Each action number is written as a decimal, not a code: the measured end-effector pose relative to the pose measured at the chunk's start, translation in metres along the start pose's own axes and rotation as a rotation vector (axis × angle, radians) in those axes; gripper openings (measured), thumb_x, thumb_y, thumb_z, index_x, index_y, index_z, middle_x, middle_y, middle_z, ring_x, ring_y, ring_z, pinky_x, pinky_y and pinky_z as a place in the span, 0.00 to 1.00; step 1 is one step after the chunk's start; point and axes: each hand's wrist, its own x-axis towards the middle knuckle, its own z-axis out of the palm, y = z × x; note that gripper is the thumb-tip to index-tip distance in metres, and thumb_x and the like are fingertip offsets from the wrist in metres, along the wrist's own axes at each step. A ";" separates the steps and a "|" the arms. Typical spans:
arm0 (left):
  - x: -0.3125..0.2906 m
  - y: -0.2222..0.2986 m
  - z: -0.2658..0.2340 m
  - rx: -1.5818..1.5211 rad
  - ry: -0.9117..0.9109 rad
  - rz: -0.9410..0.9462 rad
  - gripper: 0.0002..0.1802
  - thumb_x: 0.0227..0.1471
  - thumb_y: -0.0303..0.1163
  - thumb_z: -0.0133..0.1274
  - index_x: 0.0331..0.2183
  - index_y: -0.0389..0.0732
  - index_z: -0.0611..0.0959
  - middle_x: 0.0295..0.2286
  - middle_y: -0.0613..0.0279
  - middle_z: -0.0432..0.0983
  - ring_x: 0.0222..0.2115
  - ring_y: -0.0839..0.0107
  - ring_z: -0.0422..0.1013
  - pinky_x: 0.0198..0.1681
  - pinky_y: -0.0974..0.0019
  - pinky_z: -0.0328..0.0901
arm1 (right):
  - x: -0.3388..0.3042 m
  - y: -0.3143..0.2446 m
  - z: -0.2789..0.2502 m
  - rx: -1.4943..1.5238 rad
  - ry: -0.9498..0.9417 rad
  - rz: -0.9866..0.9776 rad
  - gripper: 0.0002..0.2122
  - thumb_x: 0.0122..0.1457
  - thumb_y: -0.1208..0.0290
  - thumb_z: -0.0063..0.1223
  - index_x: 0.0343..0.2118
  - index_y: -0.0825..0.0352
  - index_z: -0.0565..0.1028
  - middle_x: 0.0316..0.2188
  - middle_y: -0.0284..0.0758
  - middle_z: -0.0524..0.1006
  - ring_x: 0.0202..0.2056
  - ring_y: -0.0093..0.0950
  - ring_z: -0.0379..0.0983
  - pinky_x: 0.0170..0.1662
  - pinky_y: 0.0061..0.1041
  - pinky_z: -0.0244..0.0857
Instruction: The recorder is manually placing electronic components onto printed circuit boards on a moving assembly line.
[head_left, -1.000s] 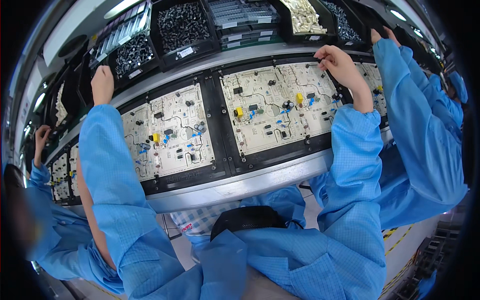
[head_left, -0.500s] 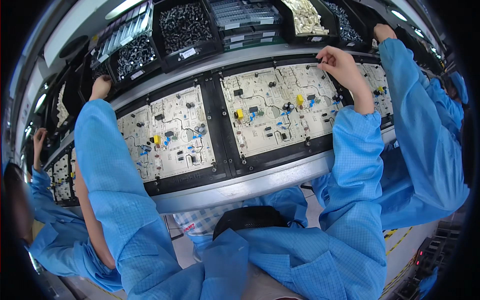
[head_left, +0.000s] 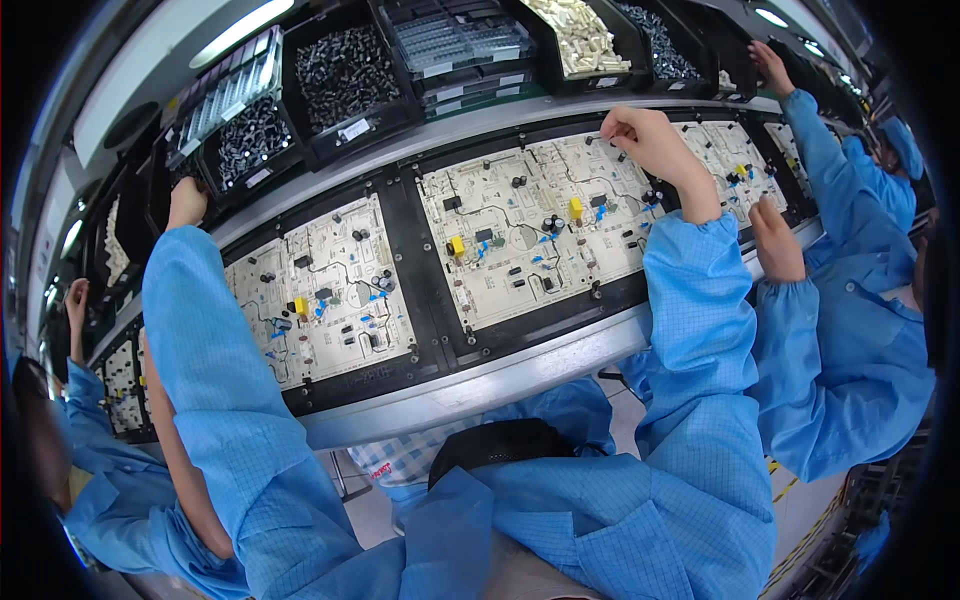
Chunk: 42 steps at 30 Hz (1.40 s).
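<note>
My right hand is above the far right part of a pale circuit board. Its thumb and fingers are pinched together; what they hold, if anything, is too small to name. Black, blue and yellow components stand on that board, which sits in a black frame. At the far left, my left hand reaches to a dark parts bin, its fingertips hidden at the bin. Between my arms lies a second populated circuit board, partly covered by my left sleeve.
Bins of black components, white parts and grey parts line the far side, with clear trays among them. A metal rail runs along the near edge. Co-workers' hands are on both sides.
The boards and bins have shifted left in view. My right hand stays over the same board area, my left at the bin. The right co-worker's arms have moved; one hand now shows near the rail.
</note>
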 end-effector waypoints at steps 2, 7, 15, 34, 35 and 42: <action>0.000 0.006 -0.003 0.069 -0.010 0.001 0.11 0.47 0.23 0.48 0.34 0.32 0.80 0.37 0.37 0.75 0.43 0.44 0.71 0.45 0.52 0.66 | -0.001 0.005 0.000 0.061 -0.014 -0.018 0.08 0.48 0.88 0.50 0.32 0.71 0.74 0.26 0.34 0.77 0.30 0.21 0.73 0.36 0.20 0.68; -0.003 0.022 -0.014 0.153 -0.043 0.080 0.11 0.48 0.22 0.45 0.35 0.30 0.78 0.38 0.36 0.74 0.43 0.43 0.70 0.46 0.52 0.65 | -0.001 0.012 0.000 0.104 -0.077 0.020 0.09 0.48 0.90 0.50 0.31 0.71 0.74 0.26 0.34 0.77 0.31 0.21 0.75 0.37 0.19 0.69; -0.024 0.033 -0.021 0.078 -0.003 -0.018 0.13 0.51 0.24 0.42 0.38 0.36 0.79 0.39 0.40 0.74 0.43 0.45 0.71 0.44 0.51 0.66 | 0.000 0.012 0.004 0.049 -0.071 0.000 0.09 0.47 0.89 0.53 0.31 0.71 0.74 0.27 0.32 0.77 0.30 0.20 0.73 0.35 0.18 0.68; -0.040 0.044 0.000 -0.073 0.272 0.086 0.09 0.50 0.28 0.47 0.27 0.32 0.79 0.32 0.38 0.75 0.37 0.43 0.71 0.41 0.50 0.66 | -0.002 0.011 0.001 0.045 -0.096 -0.042 0.09 0.45 0.86 0.55 0.31 0.70 0.75 0.23 0.31 0.75 0.28 0.19 0.71 0.34 0.20 0.67; -0.046 0.047 -0.002 -0.150 0.298 0.068 0.09 0.51 0.29 0.48 0.27 0.33 0.79 0.32 0.40 0.76 0.37 0.44 0.72 0.41 0.51 0.67 | -0.001 0.005 0.002 0.031 -0.054 -0.061 0.08 0.45 0.84 0.56 0.31 0.70 0.75 0.23 0.31 0.75 0.28 0.20 0.71 0.34 0.21 0.67; -0.121 0.119 -0.057 -0.381 0.571 0.174 0.06 0.54 0.29 0.50 0.34 0.38 0.76 0.30 0.47 0.76 0.33 0.49 0.72 0.36 0.53 0.66 | 0.081 -0.078 0.011 -0.367 0.155 -0.267 0.08 0.52 0.75 0.48 0.36 0.67 0.72 0.29 0.46 0.76 0.35 0.45 0.73 0.39 0.40 0.67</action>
